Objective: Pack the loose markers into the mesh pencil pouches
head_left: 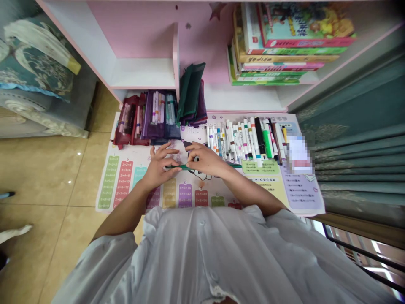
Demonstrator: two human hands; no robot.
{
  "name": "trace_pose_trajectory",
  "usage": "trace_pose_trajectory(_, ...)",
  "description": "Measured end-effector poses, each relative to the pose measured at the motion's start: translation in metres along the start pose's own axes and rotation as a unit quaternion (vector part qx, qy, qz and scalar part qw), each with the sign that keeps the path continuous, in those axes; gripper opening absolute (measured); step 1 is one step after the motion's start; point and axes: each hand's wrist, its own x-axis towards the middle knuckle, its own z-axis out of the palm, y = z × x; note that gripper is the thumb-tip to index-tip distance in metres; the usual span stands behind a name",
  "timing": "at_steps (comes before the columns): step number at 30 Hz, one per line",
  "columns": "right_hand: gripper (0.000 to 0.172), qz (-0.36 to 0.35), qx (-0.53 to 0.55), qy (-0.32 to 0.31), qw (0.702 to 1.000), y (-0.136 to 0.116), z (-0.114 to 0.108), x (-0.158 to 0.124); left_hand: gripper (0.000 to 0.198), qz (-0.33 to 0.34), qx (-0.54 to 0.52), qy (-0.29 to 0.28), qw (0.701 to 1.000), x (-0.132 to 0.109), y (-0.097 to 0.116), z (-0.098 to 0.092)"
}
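Low over the desk mat, my left hand pinches one end of a green mesh pouch between thumb and forefinger, the other fingers spread. My right hand grips the same pouch a little to the right, fingertips closed on its upper edge. Seen nearly edge-on, the pouch is a thin green strip running under my right wrist. To the right of my hands lies a row of markers, mostly white-barrelled, with a black and a green one among them.
Filled mesh pouches, red and purple, lie at the back left. Dark green pouches lean against the shelf divider. Books are stacked on the right shelf. A blurred-out pale item lies at the mat's right edge.
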Motion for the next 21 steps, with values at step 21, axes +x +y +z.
trace_pose_trajectory(21,0.013,-0.002,0.021,0.013,1.0,0.015,0.0,-0.002,0.03,0.016,-0.005,0.006,1.0,0.0,0.001,0.0)
